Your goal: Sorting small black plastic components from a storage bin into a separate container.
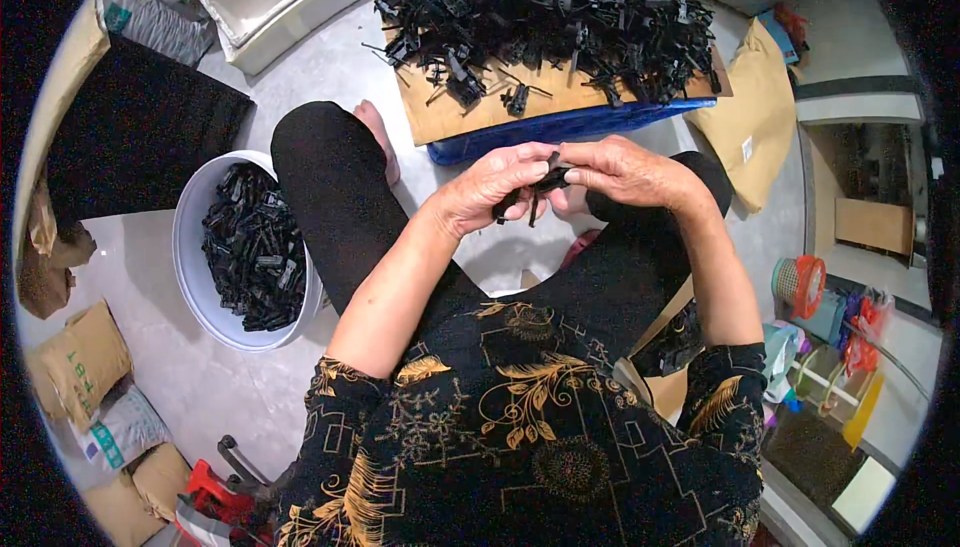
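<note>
At my left, a white bucket (190, 247) already holds many black plastic pieces. My left hand (490, 187) and right hand (625, 172) meet above my lap, fingers closed on one small black plastic part (545, 184). Ahead, a big heap of parts (550, 7) waits on the cardboard-topped crate (470, 112).

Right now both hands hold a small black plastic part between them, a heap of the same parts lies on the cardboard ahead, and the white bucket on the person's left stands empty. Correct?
Not quite: the white bucket is not empty; the head view shows it partly filled with black parts. The rest holds: the left hand and right hand hold a small black part, and the heap lies on the cardboard.
</note>
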Tool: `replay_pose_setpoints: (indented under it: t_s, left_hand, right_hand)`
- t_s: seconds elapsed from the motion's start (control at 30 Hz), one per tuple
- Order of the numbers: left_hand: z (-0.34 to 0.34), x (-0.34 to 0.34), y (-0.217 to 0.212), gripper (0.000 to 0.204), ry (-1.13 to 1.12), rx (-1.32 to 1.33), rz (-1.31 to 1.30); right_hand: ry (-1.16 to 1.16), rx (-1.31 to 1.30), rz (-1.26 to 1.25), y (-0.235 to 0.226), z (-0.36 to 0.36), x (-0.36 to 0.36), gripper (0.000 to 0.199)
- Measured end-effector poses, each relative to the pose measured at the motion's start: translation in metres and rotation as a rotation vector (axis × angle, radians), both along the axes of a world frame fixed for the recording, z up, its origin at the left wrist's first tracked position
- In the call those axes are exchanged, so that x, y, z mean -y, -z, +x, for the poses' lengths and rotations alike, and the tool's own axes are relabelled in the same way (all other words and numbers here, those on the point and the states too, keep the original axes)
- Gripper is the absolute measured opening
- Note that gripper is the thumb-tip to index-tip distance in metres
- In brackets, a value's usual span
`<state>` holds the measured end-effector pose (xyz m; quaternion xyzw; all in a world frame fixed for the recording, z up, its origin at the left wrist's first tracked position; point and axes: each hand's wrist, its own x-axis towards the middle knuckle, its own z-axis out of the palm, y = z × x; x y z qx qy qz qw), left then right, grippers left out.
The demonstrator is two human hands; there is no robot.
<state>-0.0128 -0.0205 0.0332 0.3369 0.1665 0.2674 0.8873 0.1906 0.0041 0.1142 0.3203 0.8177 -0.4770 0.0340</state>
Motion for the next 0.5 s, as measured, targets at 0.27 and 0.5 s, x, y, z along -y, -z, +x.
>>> replay_pose_setpoints:
  t_s: [0.27, 0.5]
  left_hand:
    - [0.005, -0.003, 0.005, 0.044, -0.184, -0.224, 0.123]
    - [0.009, -0.007, 0.0, 0.05, -0.194, -0.374, 0.217]
  right_hand:
    - [0.534, -0.296, -0.18, 0.034, -0.013, 0.017, 0.033]
    - [0.628, -0.283, -0.073, 0.053, -0.004, 0.016, 0.036]
